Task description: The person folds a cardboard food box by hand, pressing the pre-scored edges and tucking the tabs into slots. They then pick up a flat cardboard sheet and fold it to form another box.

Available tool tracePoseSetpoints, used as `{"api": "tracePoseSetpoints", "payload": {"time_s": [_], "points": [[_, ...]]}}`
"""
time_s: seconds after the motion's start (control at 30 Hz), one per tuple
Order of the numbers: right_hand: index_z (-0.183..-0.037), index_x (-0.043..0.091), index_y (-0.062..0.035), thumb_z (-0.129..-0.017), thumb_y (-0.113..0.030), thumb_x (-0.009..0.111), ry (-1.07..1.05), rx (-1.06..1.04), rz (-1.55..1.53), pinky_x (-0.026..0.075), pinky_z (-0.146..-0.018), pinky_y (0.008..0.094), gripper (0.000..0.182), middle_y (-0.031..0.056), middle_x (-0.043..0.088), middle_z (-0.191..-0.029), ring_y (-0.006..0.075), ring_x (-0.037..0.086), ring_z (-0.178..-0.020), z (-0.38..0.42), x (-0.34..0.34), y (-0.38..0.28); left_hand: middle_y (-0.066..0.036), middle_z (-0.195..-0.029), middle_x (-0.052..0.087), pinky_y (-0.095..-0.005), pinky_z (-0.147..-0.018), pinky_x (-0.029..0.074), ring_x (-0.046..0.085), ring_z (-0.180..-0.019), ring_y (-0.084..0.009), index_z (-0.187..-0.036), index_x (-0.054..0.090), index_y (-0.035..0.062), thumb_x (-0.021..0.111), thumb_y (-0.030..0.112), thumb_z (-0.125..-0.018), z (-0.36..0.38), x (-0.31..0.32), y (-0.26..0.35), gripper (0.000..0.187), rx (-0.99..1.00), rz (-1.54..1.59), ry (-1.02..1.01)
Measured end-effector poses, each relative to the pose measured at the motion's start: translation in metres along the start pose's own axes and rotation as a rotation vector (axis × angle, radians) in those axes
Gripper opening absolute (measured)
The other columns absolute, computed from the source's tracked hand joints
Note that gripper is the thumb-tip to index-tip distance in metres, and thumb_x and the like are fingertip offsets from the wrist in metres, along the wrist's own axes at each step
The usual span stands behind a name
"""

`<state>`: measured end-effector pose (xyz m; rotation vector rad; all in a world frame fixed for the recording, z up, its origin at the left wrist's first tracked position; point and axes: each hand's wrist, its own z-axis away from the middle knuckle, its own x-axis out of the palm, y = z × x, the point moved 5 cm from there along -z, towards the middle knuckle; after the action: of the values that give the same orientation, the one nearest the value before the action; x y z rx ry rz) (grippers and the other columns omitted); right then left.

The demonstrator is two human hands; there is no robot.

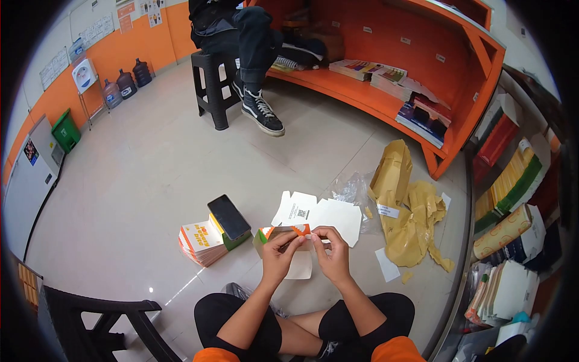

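I sit cross-legged on the floor with a partly folded carton in front of me, its panels orange, green and white. My left hand is closed on its near edge, thumb and fingers pinched together. Opposite it, my right hand pinches the carton's right corner, and the fingertips of both hands nearly meet there. Just beyond lie flat white carton blanks, one printed with a QR code. To the left is a stack of printed cartons, and a black phone leans on a green-sided box beside it.
Torn brown wrapping paper and clear plastic lie to the right. A person's shoe shows by a black stool. An orange shelf holds books at the back; more packed shelving runs along the right. Another black stool stands at lower left.
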<state>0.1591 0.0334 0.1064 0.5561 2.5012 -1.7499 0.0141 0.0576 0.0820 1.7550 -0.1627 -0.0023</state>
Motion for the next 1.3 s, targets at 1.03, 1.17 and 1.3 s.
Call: {"api": "tracePoseSetpoints", "payload": {"time_s": [1.03, 1.17, 1.3], "points": [[-0.089, 0.063, 0.0053, -0.086, -0.003, 0.064, 0.033, 0.160, -0.218, 0.056, -0.073, 0.0264, 0.009, 0.0098, 0.064, -0.089, 0.0167, 0.068, -0.079, 0.008, 0.007, 0.026, -0.013, -0.087, 0.069, -0.0322, -0.074, 0.051, 0.067, -0.079, -0.0249, -0.108, 0.068, 0.0046, 0.068, 0.005, -0.080, 0.005, 0.012, 0.020, 0.028, 0.394, -0.508, -0.072], [-0.093, 0.062, 0.0036, -0.085, -0.004, 0.066, -0.037, 0.121, -0.253, 0.054, -0.067, 0.0241, 0.011, 0.0073, 0.060, -0.090, 0.0157, 0.067, -0.077, 0.003, 0.004, 0.038, -0.011, -0.077, 0.066, -0.0333, -0.070, 0.051, 0.064, -0.073, -0.0261, -0.106, 0.069, 0.0063, 0.070, 0.003, -0.076, 0.008, 0.015, 0.021, 0.030, 0.452, -0.552, -0.095], [-0.108, 0.058, -0.0011, -0.084, -0.008, 0.070, -0.087, 0.214, -0.434, 0.048, -0.060, 0.0206, 0.028, 0.0041, 0.055, -0.091, 0.0121, 0.063, -0.073, -0.004, -0.009, 0.039, -0.009, -0.077, 0.067, -0.0326, -0.071, 0.050, 0.063, -0.080, -0.0246, -0.095, 0.071, 0.0073, 0.072, 0.001, -0.074, 0.001, 0.003, 0.018, 0.021, 0.255, -0.435, -0.143]]}}
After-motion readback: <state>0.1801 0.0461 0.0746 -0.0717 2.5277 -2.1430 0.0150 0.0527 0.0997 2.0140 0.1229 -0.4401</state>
